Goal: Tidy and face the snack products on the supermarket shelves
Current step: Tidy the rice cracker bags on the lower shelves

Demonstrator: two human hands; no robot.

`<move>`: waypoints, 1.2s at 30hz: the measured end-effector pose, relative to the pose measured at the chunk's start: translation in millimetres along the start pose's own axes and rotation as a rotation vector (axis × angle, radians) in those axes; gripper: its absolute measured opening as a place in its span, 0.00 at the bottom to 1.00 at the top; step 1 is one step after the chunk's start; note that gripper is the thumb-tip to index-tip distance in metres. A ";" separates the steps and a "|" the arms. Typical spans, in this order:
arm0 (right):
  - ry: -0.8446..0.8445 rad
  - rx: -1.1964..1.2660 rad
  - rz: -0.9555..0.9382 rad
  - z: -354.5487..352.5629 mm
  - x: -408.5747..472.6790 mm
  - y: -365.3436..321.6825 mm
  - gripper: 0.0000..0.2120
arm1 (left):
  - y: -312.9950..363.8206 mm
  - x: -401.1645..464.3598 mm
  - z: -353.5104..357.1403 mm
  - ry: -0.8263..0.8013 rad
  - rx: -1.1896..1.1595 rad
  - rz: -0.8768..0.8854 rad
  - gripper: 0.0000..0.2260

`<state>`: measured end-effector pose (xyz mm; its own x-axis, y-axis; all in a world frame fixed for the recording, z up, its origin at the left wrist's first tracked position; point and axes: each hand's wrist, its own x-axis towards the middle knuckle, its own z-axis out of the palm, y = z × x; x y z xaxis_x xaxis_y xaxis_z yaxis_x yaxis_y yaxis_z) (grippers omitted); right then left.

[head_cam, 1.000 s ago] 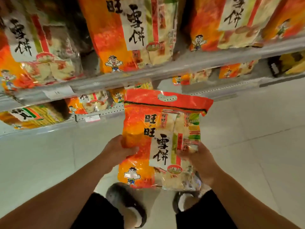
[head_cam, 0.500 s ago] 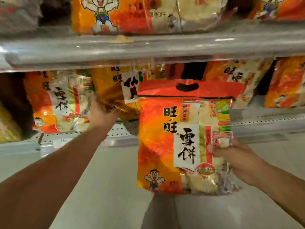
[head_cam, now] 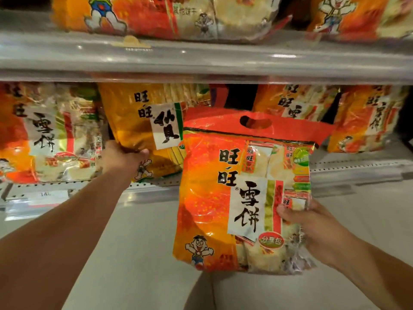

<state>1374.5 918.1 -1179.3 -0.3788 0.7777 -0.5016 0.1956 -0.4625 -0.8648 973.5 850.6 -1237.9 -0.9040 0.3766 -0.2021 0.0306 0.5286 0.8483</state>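
Holding an orange-red rice cracker bag [head_cam: 225,198] upright in front of the lower shelf [head_cam: 335,168], the right hand [head_cam: 312,229] pinches its right edge, thumb across the front and fingers behind. The left hand [head_cam: 121,157] reaches to the shelf and grips the lower left corner of a yellow senbei bag [head_cam: 138,121], which tilts between more orange bags: one at left [head_cam: 44,135], others at right [head_cam: 366,121]. Above, the upper shelf [head_cam: 201,61] carries further snack bags [head_cam: 165,16].
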 end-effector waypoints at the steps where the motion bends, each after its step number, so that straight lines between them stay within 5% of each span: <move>1: -0.012 0.011 -0.007 0.2 2.8 -1.9 0.21 | 0.9 -3.2 -0.4 -0.007 -0.065 0.012 0.28; 12: 0.032 0.025 0.013 45.2 62.5 -43.4 0.19 | -33.9 -56.9 -123.1 -0.024 -0.269 -0.181 0.21; 17: -0.069 -0.153 -0.013 95.6 120.0 -86.5 0.32 | -70.7 -95.0 -166.3 0.010 -0.282 -0.327 0.23; 24: -0.095 -0.146 0.037 153.0 193.1 -96.5 0.09 | -116.0 -175.9 -204.5 0.029 -0.259 -0.409 0.20; 36: 0.025 -0.325 0.038 197.1 210.5 -70.1 0.28 | -123.8 -205.8 -196.0 -0.017 -0.354 -0.444 0.20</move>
<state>1102.8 1030.3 -1219.8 -0.3443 0.7747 -0.5304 0.4888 -0.3344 -0.8057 1072.2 558.5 -1205.4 -0.7903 0.1901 -0.5825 -0.4986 0.3530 0.7917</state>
